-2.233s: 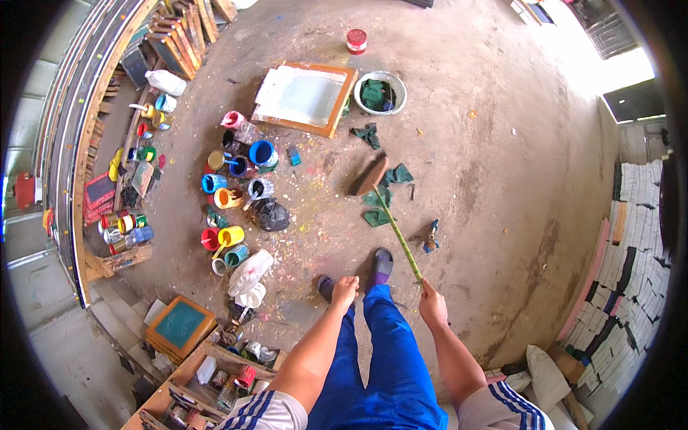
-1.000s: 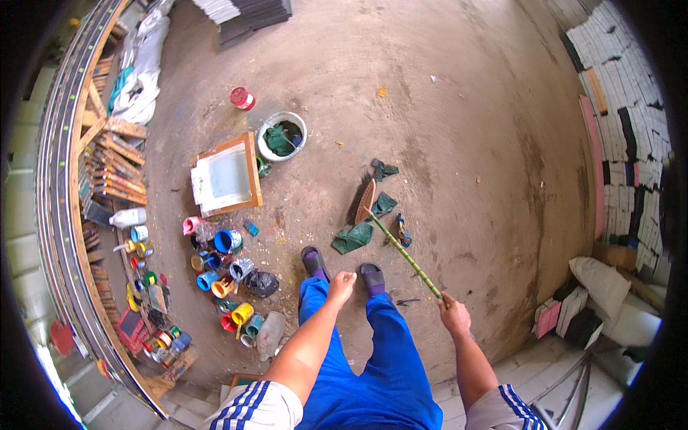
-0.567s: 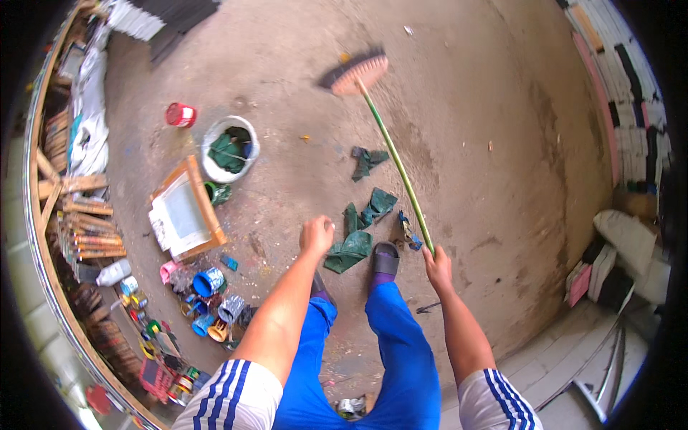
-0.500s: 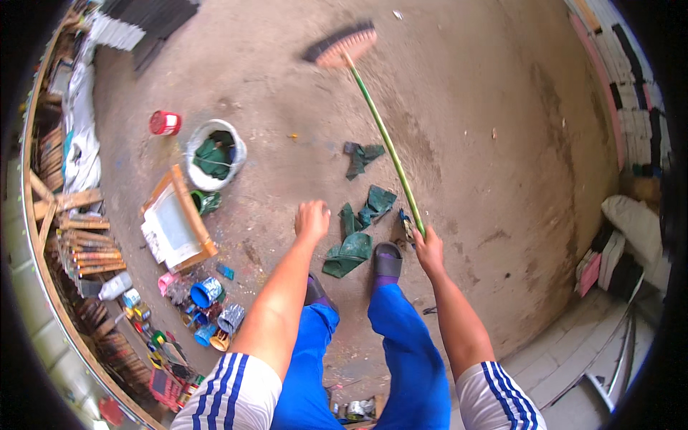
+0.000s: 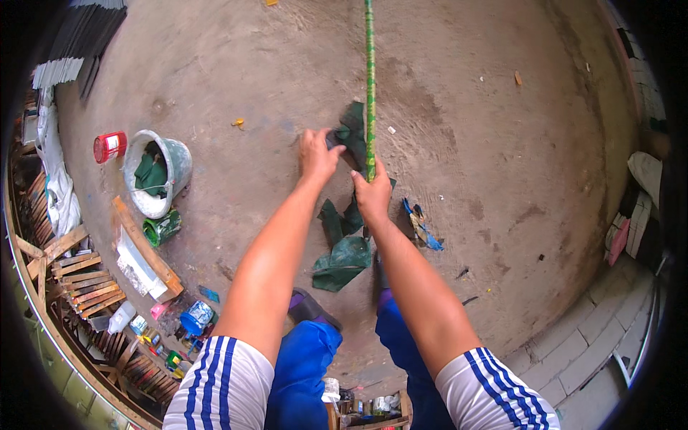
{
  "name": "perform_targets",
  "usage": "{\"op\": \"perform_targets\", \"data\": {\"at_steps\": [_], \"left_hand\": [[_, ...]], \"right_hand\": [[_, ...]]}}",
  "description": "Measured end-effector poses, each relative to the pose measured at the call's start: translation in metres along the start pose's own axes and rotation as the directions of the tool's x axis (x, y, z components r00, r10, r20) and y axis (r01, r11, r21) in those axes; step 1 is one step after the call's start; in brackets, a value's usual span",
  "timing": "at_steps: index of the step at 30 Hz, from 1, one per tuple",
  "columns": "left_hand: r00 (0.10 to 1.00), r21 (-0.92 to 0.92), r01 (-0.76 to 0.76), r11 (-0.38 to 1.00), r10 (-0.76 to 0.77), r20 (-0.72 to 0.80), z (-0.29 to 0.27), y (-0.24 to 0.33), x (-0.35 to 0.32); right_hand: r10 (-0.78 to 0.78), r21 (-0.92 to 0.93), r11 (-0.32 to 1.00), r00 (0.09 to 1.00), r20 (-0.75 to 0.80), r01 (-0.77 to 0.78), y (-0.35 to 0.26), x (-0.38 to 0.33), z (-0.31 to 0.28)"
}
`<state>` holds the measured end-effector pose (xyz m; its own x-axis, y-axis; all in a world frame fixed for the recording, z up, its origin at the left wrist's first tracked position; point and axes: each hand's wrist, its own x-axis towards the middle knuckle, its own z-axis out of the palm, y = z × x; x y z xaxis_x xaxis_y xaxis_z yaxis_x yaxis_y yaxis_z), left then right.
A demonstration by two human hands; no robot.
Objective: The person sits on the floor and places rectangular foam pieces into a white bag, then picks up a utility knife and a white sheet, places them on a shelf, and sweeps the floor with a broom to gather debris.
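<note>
Head view: left hand (image 5: 317,155) has neared the stick (image 5: 370,86), fingers spread; right hand (image 5: 373,198), fingers wrapped round it, seemingly steers alone.

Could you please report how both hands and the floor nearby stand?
Right hand closed around green pole, far end out of view. Left hand at dark green cloth, grip unclear. More green scraps on floor nearby.

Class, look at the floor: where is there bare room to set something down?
Widest: right of the green pole and blue scrap, with only small bits about. Smaller: between the bucket and the left hand, around one yellow scrap. Crowded: lower left, with the wooden frame and paint tins, and by the right hand, among green cloths.
</note>
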<state>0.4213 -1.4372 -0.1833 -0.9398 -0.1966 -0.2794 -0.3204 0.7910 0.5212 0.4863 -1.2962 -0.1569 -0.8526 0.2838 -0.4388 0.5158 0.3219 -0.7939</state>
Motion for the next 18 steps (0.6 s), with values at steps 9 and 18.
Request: {"op": "perform_targets", "data": {"at_steps": [9,18], "left_hand": [[0.946,-0.842,0.323,0.432,-0.128,0.297,-0.032,-0.010,-0.099],[0.933,-0.651,0.350,0.673,-0.316,0.175,-0.087,-0.065,-0.202]], "right_hand": [[0.154,0.303,0.934,0.978,0.138,-0.190,0.005,-0.038,0.012],[0.166,0.160,0.976,0.978,-0.129,-0.144,0.010,-0.082,0.031]]}}
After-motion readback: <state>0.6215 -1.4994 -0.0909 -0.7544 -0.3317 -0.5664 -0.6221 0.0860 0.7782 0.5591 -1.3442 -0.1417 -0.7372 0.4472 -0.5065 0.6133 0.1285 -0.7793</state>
